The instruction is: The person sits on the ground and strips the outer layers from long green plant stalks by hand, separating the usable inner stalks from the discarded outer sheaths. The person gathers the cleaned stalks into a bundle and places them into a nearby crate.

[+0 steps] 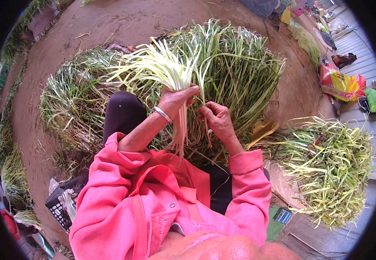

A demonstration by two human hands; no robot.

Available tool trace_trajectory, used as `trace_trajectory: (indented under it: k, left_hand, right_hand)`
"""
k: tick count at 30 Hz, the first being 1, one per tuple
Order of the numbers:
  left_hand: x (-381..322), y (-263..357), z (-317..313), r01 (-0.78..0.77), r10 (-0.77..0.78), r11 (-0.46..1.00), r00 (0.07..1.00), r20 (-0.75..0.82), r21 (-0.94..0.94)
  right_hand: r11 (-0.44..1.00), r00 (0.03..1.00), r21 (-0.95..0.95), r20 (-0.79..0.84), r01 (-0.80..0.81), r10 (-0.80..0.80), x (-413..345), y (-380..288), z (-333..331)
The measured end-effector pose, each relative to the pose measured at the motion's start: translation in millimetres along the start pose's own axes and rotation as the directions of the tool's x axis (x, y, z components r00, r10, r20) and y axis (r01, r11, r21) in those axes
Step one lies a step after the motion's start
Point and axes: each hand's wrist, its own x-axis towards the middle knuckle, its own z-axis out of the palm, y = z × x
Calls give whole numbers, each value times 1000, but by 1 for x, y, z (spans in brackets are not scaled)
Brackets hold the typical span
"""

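Note:
My left hand (177,99), with a silver bangle (162,114) at the wrist, grips a bunch of pale Chinese chives (171,70). The yellow-green leaves fan out above the fist, and the whitish stems hang below it. Just to the right, my right hand (218,118) pinches a single chive stalk (203,87) low on its stem; its leaves spread upward beside the bunch. Beneath and beyond both hands lies a large heap of green chives (243,65). A second chive heap (74,91) sits to the left, past my dark-trousered knee (123,112).
Trimmed yellowish leaves are piled (331,172) at my right. At lower left stands a black plastic crate (59,208) holding pale stalks. A red-and-yellow bag (342,83) and a green plastic bag (374,100) lie at far right. Bare brown floor (119,19) stretches beyond the heaps.

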Motion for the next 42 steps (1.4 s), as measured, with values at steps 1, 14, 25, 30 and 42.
trace_trajectory:
  k: [1, 14, 25, 30, 42]
  left_hand:
    - [-1, -1, 1, -29, 30, 999, 999, -16, 44]
    - [-6, -11, 4, 63, -67, 997, 992, 110, 40]
    - [10, -20, -2, 262, -265, 958, 964, -8, -119]
    - [6, -29, 1, -6, 4, 999, 997, -73, -36]
    - [-22, -15, -8, 380, -379, 914, 925, -37, 142]
  right_hand:
    - [999, 1000, -38, -14, 6, -7, -1, -1, 0]
    - [903, 998, 430, -43, -13, 35, -1, -4, -9]
    - [957, 994, -280, -60, 71, -92, -2, 9, 9]
    - [1000, 999, -12, -38, 2, -2, -1, 15, 16]
    - [861, 999, 509, -43, 0, 25, -7, 1, 19]
